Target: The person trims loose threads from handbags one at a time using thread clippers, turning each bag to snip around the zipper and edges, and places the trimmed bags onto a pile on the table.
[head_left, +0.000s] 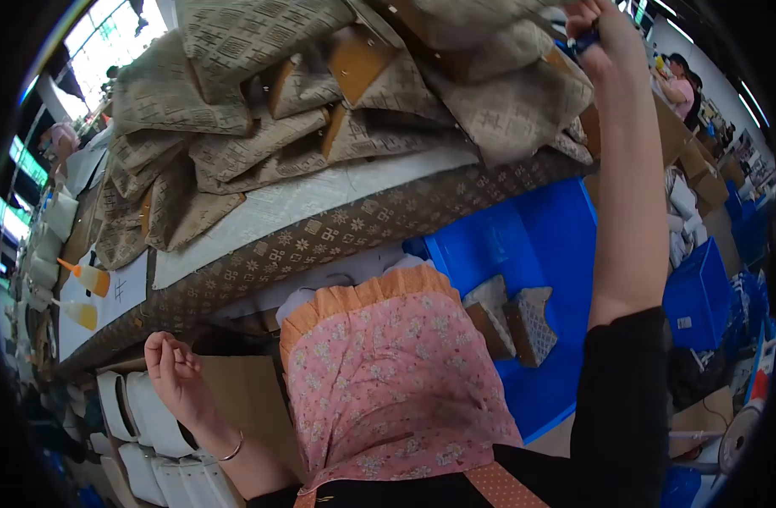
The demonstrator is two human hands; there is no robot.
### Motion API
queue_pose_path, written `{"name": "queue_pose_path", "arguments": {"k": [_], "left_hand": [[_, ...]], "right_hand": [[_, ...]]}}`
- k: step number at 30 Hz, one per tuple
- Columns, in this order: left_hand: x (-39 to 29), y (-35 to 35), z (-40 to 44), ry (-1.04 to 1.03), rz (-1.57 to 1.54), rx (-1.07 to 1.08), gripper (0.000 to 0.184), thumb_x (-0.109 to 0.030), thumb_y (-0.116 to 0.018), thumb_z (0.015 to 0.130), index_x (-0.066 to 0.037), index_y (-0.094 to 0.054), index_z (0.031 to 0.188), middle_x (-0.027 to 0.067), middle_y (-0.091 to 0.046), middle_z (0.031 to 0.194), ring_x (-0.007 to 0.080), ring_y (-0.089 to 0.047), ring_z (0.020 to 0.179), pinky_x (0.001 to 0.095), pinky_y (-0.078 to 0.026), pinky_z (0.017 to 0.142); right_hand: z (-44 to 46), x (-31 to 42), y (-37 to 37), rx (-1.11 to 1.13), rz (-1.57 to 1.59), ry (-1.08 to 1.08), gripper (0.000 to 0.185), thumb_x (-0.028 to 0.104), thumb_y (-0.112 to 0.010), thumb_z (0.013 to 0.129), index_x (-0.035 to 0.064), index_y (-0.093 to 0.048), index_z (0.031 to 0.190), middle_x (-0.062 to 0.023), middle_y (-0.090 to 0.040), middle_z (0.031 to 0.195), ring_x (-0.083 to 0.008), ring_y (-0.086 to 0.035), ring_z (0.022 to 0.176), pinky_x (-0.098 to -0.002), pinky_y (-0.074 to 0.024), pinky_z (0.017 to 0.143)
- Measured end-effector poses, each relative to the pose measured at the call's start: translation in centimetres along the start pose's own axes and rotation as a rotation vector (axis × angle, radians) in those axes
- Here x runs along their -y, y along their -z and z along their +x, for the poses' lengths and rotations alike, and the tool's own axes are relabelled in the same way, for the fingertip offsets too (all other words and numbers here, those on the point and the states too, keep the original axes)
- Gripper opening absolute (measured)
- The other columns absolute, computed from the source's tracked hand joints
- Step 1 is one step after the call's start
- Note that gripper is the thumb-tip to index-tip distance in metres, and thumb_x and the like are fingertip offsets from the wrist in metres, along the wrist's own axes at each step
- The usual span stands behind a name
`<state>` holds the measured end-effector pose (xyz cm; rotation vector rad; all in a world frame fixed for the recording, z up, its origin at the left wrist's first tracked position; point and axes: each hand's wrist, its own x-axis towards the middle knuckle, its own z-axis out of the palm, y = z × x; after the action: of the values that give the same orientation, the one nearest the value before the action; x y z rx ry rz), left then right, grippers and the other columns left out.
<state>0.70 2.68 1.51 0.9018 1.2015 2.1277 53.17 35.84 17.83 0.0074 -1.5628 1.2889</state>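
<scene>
My right hand point(610, 42) is raised at the top right, its fingers closed round a small dark blue object point(584, 39) whose kind I cannot make out. It is beside a heap of grey-beige patterned pouch-like pieces point(295, 102) with tan inner sides, and the nearest piece is blurred. My left hand point(175, 372) hangs low at the left, in front of the table's edge. Its fingers are curled in towards the thumb, and nothing shows between them. The heap lies on a table with a brown patterned cover point(337, 229).
Two glue bottles with orange and pale tips point(90, 278) stand on white paper at the table's left. Below the table, a blue bin point(566, 254) holds two patterned pieces point(532, 326). White curved pieces point(147, 415) fill a cardboard box at lower left. People work in the background.
</scene>
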Motion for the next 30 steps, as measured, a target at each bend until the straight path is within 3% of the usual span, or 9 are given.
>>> {"name": "queue_pose_path", "arguments": {"k": [8,10,12,14,16,18,25,28,30], "left_hand": [[3.5,1.3,0.5,0.213,0.381,0.145,0.016,-0.008,-0.054,0.091,-0.005,-0.054,0.107,-0.0025,-0.057,0.091,0.0029,-0.049,0.075,0.0157,-0.037,0.062],[4.2,-0.8,1.3,0.156,0.736,0.156,0.023,-0.007,-0.055,0.091,-0.004,-0.053,0.113,0.0004,-0.057,0.105,0.0070,-0.053,0.090,0.0190,-0.041,0.075],[5.6,-3.0,2.3,0.101,0.792,0.281,0.029,-0.007,-0.056,0.090,-0.003,-0.051,0.119,0.0037,-0.054,0.115,0.0120,-0.051,0.101,0.0236,-0.040,0.085],[6.6,-6.4,3.0,0.032,0.845,0.395,0.036,-0.006,-0.056,0.089,-0.003,-0.049,0.124,0.0071,-0.050,0.126,0.0171,-0.049,0.113,0.0283,-0.039,0.094],[7.5,-12.2,3.0,-0.391,1.405,0.711,0.051,-0.006,-0.060,0.085,-0.006,-0.042,0.133,0.0129,-0.037,0.140,0.0274,-0.036,0.129,0.0360,-0.029,0.105],[9.6,-16.4,2.8,-0.408,1.442,0.761,0.057,-0.008,-0.062,0.082,-0.007,-0.040,0.135,0.0145,-0.033,0.143,0.0301,-0.033,0.131,0.0377,-0.027,0.106],[18.0,-22.5,2.6,-0.612,1.828,0.843,0.079,-0.017,-0.068,0.077,-0.010,-0.025,0.144,0.0144,-0.028,0.146,0.0335,-0.026,0.135,0.0496,-0.021,0.105],[19.0,-23.5,2.3,-0.667,1.853,0.809,0.076,-0.019,-0.067,0.079,-0.005,-0.026,0.141,0.0166,-0.032,0.142,0.0361,-0.028,0.133,0.0505,-0.023,0.103],[19.1,-23.8,2.1,-0.694,1.882,0.795,0.072,-0.019,-0.066,0.080,-0.001,-0.028,0.138,0.0185,-0.035,0.139,0.0380,-0.030,0.131,0.0503,-0.024,0.103]], "right_hand": [[-15.2,-2.8,2.6,-0.755,-0.106,0.211,0.028,0.028,-0.045,0.097,0.0033,-0.057,0.103,-0.0095,-0.061,0.086,-0.0189,-0.057,0.080,-0.0303,-0.0463,0.067],[-21.0,-6.3,0.3,-1.035,-0.244,0.133,0.026,0.023,-0.044,0.097,0.0019,-0.056,0.105,-0.0110,-0.064,0.094,-0.0213,-0.062,0.086,-0.0350,-0.0490,0.079],[-28.6,-9.9,2.5,-1.126,-0.673,-0.272,0.035,0.031,-0.038,0.099,0.0031,-0.057,0.103,-0.0101,-0.064,0.090,-0.0173,-0.059,0.085,-0.0339,-0.0455,0.078],[-36.7,-14.4,3.3,-1.039,-1.066,-0.856,0.041,0.040,-0.034,0.099,0.0101,-0.062,0.096,-0.0074,-0.065,0.092,-0.0192,-0.059,0.089,-0.0365,-0.0428,0.078],[-45.5,-19.2,4.2,-0.857,-1.182,-1.344,0.040,0.043,-0.038,0.095,0.0126,-0.063,0.099,-0.0168,-0.063,0.100,-0.0342,-0.059,0.096,-0.0397,-0.0435,0.081],[-50.4,-23.1,2.1,-0.924,-1.308,-1.480,0.038,0.038,-0.045,0.093,0.0051,-0.063,0.102,-0.0246,-0.061,0.099,-0.0412,-0.057,0.094,-0.0427,-0.0448,0.082],[-61.3,-31.9,4.2,-0.753,-1.147,-1.851,0.036,0.033,-0.048,0.090,0.0106,-0.063,0.113,-0.0236,-0.055,0.119,-0.0376,-0.053,0.110,-0.0439,-0.0426,0.094],[-59.9,-33.0,6.1,-0.639,-1.070,-2.058,0.037,0.029,-0.048,0.090,0.0131,-0.059,0.121,-0.0202,-0.038,0.139,-0.0365,-0.042,0.124,-0.0438,-0.0403,0.099],[-60.0,-34.1,7.7,-0.457,-1.093,-2.161,0.037,0.027,-0.040,0.093,0.0188,-0.058,0.124,-0.0070,-0.012,0.154,-0.0328,-0.024,0.136,-0.0415,-0.0396,0.100]]}}
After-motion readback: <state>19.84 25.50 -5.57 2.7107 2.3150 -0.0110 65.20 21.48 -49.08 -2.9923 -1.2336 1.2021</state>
